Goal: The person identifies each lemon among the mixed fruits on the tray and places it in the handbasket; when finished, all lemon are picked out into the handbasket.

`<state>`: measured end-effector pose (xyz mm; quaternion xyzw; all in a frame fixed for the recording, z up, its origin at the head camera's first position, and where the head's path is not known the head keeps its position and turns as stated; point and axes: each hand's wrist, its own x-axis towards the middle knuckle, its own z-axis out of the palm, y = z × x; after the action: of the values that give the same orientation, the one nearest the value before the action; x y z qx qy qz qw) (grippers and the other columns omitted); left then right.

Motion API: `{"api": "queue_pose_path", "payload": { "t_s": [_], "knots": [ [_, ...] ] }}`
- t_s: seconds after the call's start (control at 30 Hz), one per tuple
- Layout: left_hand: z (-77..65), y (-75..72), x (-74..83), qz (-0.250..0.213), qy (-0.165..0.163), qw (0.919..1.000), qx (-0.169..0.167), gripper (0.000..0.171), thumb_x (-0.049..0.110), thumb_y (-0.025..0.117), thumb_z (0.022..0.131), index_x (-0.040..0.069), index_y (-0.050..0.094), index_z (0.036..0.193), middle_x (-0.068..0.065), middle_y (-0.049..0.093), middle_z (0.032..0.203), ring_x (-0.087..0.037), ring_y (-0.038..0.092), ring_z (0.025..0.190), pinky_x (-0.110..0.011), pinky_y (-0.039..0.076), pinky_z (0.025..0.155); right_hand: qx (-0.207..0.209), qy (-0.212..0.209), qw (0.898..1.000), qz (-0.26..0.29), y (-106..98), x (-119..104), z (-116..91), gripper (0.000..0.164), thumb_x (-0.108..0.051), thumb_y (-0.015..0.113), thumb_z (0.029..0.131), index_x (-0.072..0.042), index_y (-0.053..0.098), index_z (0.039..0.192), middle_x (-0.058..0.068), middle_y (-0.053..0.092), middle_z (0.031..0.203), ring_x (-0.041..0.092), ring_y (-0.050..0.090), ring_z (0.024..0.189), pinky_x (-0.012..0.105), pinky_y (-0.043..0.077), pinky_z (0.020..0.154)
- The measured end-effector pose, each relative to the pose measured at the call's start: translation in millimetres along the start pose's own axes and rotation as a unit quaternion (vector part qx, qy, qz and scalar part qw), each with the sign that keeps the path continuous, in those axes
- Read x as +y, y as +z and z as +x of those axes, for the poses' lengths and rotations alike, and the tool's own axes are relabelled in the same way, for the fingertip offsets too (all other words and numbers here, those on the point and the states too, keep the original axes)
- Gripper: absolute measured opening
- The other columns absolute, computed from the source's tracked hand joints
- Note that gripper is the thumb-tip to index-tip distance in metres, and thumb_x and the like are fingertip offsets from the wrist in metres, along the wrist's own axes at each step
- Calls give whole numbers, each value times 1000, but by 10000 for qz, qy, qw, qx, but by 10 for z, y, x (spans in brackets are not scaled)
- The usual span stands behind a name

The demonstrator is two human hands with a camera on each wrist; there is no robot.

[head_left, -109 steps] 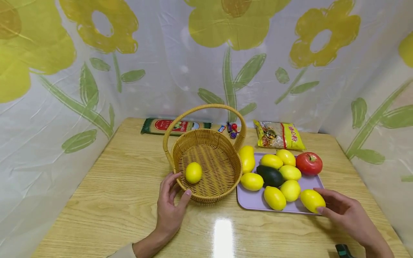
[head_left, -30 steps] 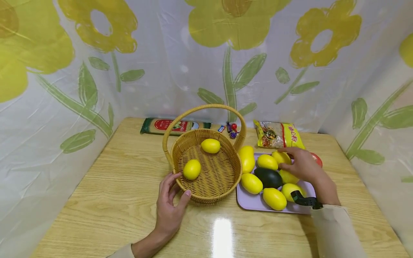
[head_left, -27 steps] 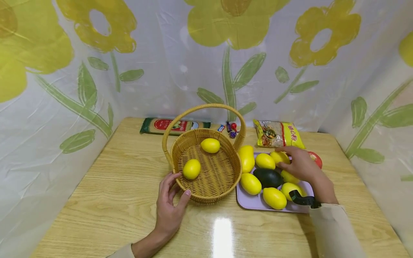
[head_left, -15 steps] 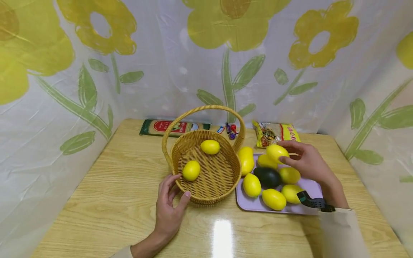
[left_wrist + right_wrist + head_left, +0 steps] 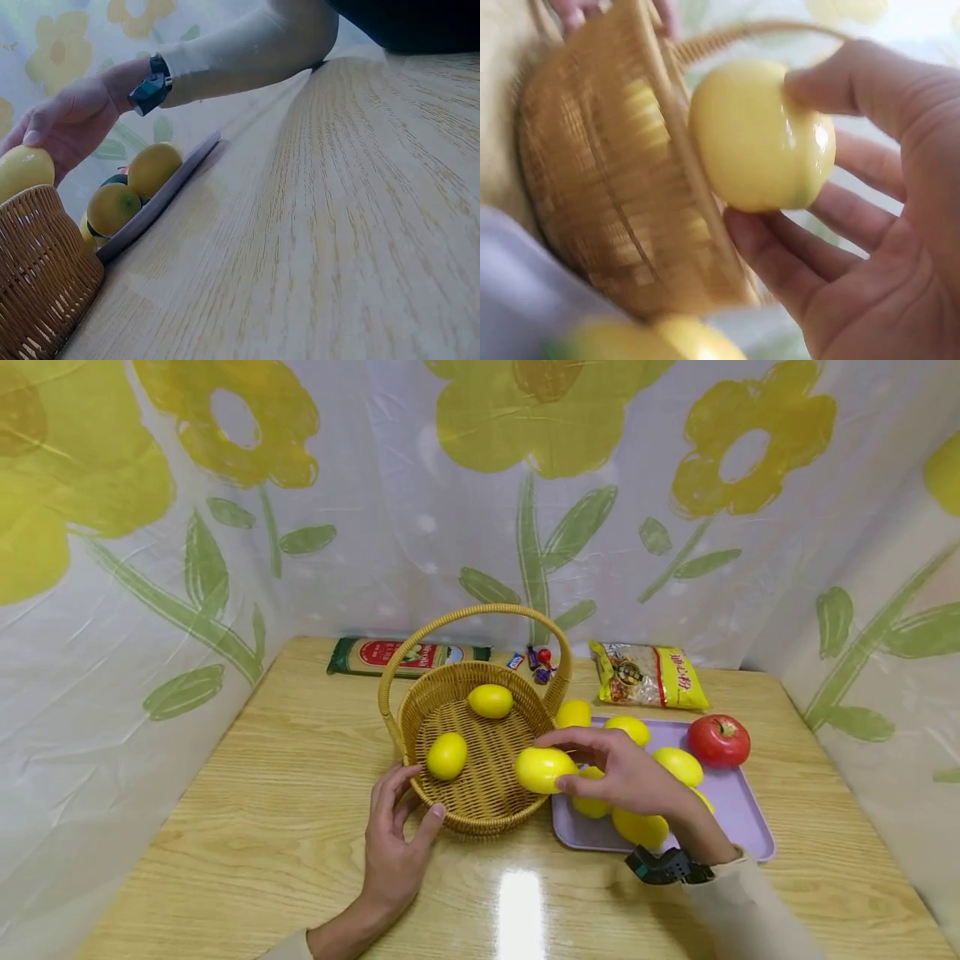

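My right hand [image 5: 626,772] pinches a lemon [image 5: 540,770] between thumb and fingers, above the right rim of the wicker basket [image 5: 491,820]. In the right wrist view that lemon [image 5: 754,139] overlaps the rim. My left hand [image 5: 393,843] holds the basket's near-left side, thumb and fingertips at the rim. Inside lie two lemons, one at the back [image 5: 491,701] and one at the left [image 5: 447,756]. On the lilac tray [image 5: 750,814], several lemons [image 5: 678,766] sit beside a red round fruit [image 5: 718,741], partly behind my right arm. A dark green fruit [image 5: 116,178] peeks out in the left wrist view.
A longer yellow fruit [image 5: 573,713] lies between basket and tray. Along the table's back are a green packet [image 5: 375,654], small wrapped sweets [image 5: 542,664] and a yellow bag [image 5: 648,675]. The basket's tall handle [image 5: 480,608] arches over it. A flowered curtain surrounds the table.
My right hand has lifted a lemon from the back of the tray and carried it left to the basket's rim. A second lemon came into the basket earlier. My left hand has stayed put.
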<state>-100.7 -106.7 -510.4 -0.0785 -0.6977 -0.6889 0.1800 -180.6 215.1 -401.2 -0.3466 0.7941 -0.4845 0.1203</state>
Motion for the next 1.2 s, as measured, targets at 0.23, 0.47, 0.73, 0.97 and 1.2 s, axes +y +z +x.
{"api": "queue_pose_path", "payload": {
  "t_s": [0.23, 0.47, 0.73, 0.97, 1.2],
  "knots": [
    [3, -5, 0, 5, 76, 10000, 13, 59, -6, 73, 99, -6, 50, 153, -22, 37, 164, -35, 43, 151, -30, 48, 125, -170, -578, 9973, -413, 446, -141, 154, 49, -19, 80, 103, -20, 66, 151, -1, 67, 152, 16, 65, 137, 37, 60, 112],
    [9, 4, 6, 5, 62, 10000, 38, 59, -5, 73, 98, -9, 49, 153, -23, 37, 164, -35, 43, 151, -29, 48, 125, -173, -726, 9971, 111, 586, -152, 188, 53, -9, 79, 102, -11, 64, 153, 8, 64, 158, 21, 60, 146, 53, 55, 118],
    [11, 32, 1, -4, 36, 10000, 25, 58, -4, 73, 99, -9, 50, 152, -20, 39, 163, -22, 43, 152, -30, 48, 125, 234, -586, 9954, 717, 231, -82, -149, 53, 5, 75, 99, -8, 66, 149, 12, 67, 153, 25, 65, 140, 41, 56, 119],
    [1, 22, 7, 47, 5, 10000, 56, 58, -4, 74, 98, -7, 52, 151, -19, 39, 164, -20, 42, 153, -29, 49, 124, 1363, -266, 9873, 774, -328, 226, -771, 49, 19, 65, 97, 8, 64, 145, 15, 71, 147, 20, 70, 132, 30, 58, 114],
    [10, 3, 18, 34, 17, 10000, 62, 58, -4, 74, 98, -9, 51, 151, -19, 39, 164, -29, 40, 154, -28, 49, 124, 2317, 178, 9709, 585, -663, 530, -1244, 47, 19, 60, 101, 13, 58, 148, 10, 73, 145, 16, 71, 130, 19, 59, 107]
  ]
}}
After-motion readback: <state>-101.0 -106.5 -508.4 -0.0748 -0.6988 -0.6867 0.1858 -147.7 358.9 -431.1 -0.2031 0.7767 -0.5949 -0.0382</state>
